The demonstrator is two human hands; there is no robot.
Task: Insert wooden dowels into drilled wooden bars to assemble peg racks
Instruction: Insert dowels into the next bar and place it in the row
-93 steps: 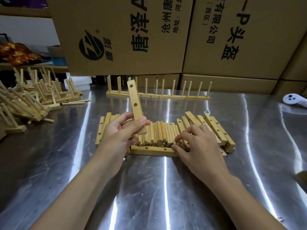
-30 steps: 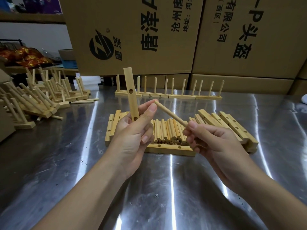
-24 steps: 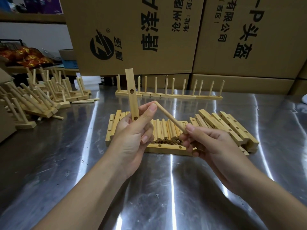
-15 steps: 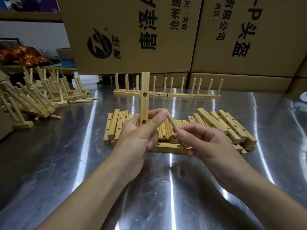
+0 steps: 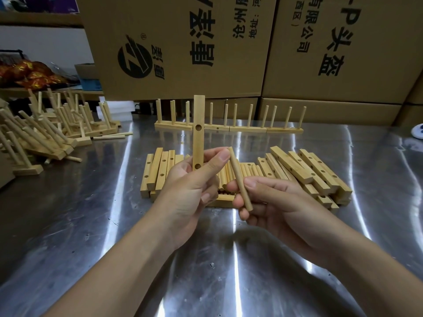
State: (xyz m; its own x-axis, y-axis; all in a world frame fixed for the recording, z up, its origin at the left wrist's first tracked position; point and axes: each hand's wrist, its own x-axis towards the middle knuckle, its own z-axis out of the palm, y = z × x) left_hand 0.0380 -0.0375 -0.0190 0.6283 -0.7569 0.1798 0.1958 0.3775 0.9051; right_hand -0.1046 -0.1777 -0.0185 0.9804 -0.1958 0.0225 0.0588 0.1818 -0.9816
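My left hand (image 5: 192, 186) grips a drilled wooden bar (image 5: 198, 124) upright, with two holes facing me; its lower end is hidden in my fingers. My right hand (image 5: 270, 202) pinches a wooden dowel (image 5: 239, 179) that stands nearly upright, its top end close to my left thumb tip, just right of the bar. Behind my hands a pile of loose dowels (image 5: 248, 169) lies between stacked drilled bars on the left (image 5: 158, 172) and on the right (image 5: 311, 170).
A row of finished peg racks (image 5: 229, 128) stands at the back of the steel table (image 5: 91, 213). A heap of finished racks (image 5: 45, 133) lies at the far left. Large cardboard boxes (image 5: 206, 42) wall off the back. A white object (image 5: 417, 131) sits at the right edge.
My right hand picked a dowel from the pile and swung it from slanting to nearly upright beside the bar. My left hand turned the bar vertical and shifted it slightly right.
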